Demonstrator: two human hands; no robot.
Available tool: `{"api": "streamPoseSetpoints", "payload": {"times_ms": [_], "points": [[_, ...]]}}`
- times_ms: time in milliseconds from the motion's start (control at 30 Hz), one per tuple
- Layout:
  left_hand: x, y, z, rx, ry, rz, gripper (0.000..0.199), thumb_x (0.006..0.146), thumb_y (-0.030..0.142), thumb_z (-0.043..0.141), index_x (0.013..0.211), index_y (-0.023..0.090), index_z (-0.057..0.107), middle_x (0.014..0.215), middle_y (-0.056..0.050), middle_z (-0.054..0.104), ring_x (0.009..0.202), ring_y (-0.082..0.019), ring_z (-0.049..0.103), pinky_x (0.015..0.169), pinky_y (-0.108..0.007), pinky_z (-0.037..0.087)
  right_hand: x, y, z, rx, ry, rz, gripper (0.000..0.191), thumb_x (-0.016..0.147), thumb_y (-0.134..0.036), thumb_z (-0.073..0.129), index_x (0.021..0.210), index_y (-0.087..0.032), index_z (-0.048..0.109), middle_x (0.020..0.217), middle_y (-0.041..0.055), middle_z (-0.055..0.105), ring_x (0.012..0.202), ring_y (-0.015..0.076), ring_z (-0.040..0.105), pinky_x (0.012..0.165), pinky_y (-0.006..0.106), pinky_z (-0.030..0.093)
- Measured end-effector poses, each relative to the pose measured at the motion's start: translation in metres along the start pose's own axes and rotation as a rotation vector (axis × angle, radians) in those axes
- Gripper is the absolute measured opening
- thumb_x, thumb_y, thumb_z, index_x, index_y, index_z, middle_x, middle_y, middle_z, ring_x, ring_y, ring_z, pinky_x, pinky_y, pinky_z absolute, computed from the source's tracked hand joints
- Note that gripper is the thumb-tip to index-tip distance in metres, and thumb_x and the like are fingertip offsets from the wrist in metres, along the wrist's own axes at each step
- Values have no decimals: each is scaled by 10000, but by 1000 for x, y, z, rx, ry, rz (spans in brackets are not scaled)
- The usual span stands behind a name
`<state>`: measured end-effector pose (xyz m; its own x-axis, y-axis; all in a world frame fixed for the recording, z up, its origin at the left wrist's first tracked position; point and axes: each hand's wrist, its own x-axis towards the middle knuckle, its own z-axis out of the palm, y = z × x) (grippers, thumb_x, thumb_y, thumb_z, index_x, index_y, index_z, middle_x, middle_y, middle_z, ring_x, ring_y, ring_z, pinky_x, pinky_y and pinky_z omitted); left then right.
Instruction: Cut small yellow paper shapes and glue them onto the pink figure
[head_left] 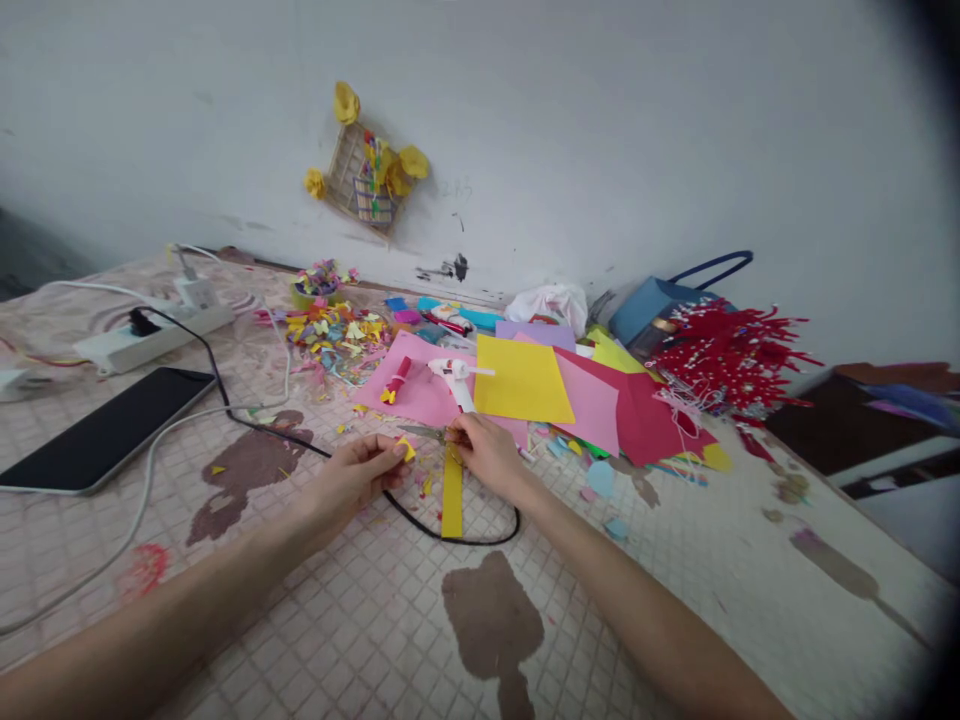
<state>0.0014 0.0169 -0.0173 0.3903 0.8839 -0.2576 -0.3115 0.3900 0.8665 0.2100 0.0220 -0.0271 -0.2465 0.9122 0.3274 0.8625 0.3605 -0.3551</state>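
Note:
Between the thumb and fingers of my left hand (370, 465) is a small folded piece of yellow paper (406, 449). My right hand (484, 450) is closed around the handles of a pair of scissors (422, 431), whose blades point left toward the yellow piece. A yellow paper strip (452, 500) lies on the table just below the scissors. Past my hands, a white glue gun (454, 378) rests on pink paper (420, 372), beside a small red roll with a yellow bow (397, 382). The glue gun's black cord (480, 542) loops beneath both hands.
Colored paper sheets (523, 380) spread behind my right hand. Cut paper pieces (334, 335) are heaped at the back left, near a filled bowl (319, 285). A tablet (105, 430) and power strip (154, 340) occupy the left. Red beaded stems (731, 350) and a blue bag (649, 305) stand right.

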Motion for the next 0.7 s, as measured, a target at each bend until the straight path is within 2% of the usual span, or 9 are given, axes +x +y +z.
{"api": "streamPoseSetpoints", "payload": {"times_ms": [133, 267, 367, 533, 633, 700], "points": [[0, 0, 0, -4, 0, 2, 323, 555, 322, 818, 693, 130, 597, 620, 10, 627, 575, -80, 563, 553, -170, 447, -6, 0, -9, -28, 22, -11, 190, 753, -55, 553, 863, -209, 537, 873, 12, 634, 804, 158, 597, 667, 240, 435], [1, -1, -1, 0, -4, -2, 325, 562, 322, 816, 697, 126, 595, 641, 3, 634, 578, -80, 566, 559, -172, 454, -14, 11, -36, -82, 76, 13, 208, 726, -37, 529, 844, -209, 529, 851, 4, 627, 807, 157, 590, 683, 244, 428], [1, -2, -2, 1, 2, 0, 315, 579, 317, 809, 715, 131, 594, 657, 5, 636, 590, -78, 569, 565, -168, 454, -18, 37, -63, -151, 127, 76, 186, 719, -62, 531, 837, -205, 531, 850, 15, 629, 808, 175, 588, 674, 261, 420], [0, 1, 1, 6, -6, 3, 311, 577, 315, 809, 700, 134, 587, 647, 10, 629, 587, -80, 564, 562, -170, 449, -13, 96, -100, -278, 180, 217, 176, 709, -81, 548, 835, -204, 558, 878, 28, 652, 822, 198, 598, 646, 267, 398], [-2, 2, 2, 12, -8, -1, 306, 575, 314, 808, 686, 136, 585, 634, 14, 625, 585, -81, 559, 559, -171, 442, -9, 118, -110, -339, 233, 321, 161, 744, -128, 539, 888, -196, 567, 935, 60, 654, 841, 224, 597, 604, 272, 375], [-1, 1, 0, 15, -18, 3, 289, 591, 311, 799, 683, 137, 588, 625, 13, 623, 579, -80, 554, 556, -170, 437, -9, 120, -109, -365, 267, 384, 148, 775, -180, 535, 920, -188, 565, 955, 83, 653, 849, 244, 596, 578, 274, 358]]}}
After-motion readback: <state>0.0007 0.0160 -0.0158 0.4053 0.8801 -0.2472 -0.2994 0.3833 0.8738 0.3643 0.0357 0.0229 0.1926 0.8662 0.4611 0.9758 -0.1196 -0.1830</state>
